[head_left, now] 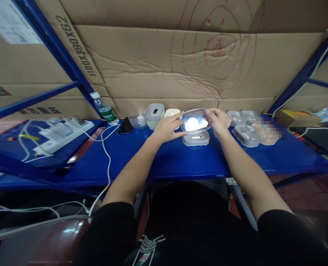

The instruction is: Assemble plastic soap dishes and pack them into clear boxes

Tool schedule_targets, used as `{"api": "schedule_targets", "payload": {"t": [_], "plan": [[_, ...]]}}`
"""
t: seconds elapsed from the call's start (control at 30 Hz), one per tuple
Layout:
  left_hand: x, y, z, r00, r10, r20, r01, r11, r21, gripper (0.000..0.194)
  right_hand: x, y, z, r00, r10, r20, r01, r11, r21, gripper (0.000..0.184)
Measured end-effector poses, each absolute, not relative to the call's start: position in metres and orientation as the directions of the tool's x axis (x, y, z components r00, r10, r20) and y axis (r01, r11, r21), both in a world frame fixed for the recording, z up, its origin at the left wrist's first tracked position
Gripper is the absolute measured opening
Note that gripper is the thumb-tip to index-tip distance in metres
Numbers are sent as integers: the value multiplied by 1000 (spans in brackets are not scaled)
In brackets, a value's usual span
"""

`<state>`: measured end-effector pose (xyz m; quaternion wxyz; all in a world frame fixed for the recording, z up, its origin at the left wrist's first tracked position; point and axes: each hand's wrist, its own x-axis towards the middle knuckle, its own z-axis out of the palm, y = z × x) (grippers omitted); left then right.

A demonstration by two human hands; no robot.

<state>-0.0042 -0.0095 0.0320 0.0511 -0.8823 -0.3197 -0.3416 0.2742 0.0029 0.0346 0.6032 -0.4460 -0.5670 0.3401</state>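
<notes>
"Head camera: what did the hands grip?"

"The right hand (217, 119) pinched the edge of a clear piece (201, 125), probably a lid, though glare hid detail; the left hand (168, 128) held its other side."

"Where was it?"

"Between both hands, near a pale container (195, 141) on the blue worktop (180, 160). Leftward lay a phone (125, 126) beside a bottle (106, 111); clear containers (246, 136) stood right."

My oval plastic piece (196, 121) is clear, my sleeves (108, 229) black, the surface (166, 160) blue, the cardboard (133, 55) brown with red rings (219, 51).
</notes>
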Motion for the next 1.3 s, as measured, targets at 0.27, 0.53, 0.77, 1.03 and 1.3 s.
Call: {"api": "schedule_targets", "payload": {"t": [0.27, 0.53, 0.77, 1.03, 1.3], "plan": [[-57, 11, 50, -218, 555, 803, 763, -416, 495, 30, 275, 10, 30, 142, 915, 378, 80, 370, -926, 67], [-121, 29, 45, -615, 559, 556, 679, 17, 734, 40, 279, 17, 13, 64, 783, 618, 444, 532, -721, 49], [-129, 32, 37, -645, 630, 432, 677, 209, 706, 48, 280, 15, 11, -63, 795, 603, 586, 519, -623, 44], [-127, 29, 44, -625, 725, 290, 689, 337, 642, 48, 282, 16, 10, -74, 811, 580, 619, 494, -611, 48], [-130, 31, 44, -594, 776, 212, 702, 371, 608, 39, 282, 15, 11, -92, 845, 527, 649, 453, -612, 47]]}}
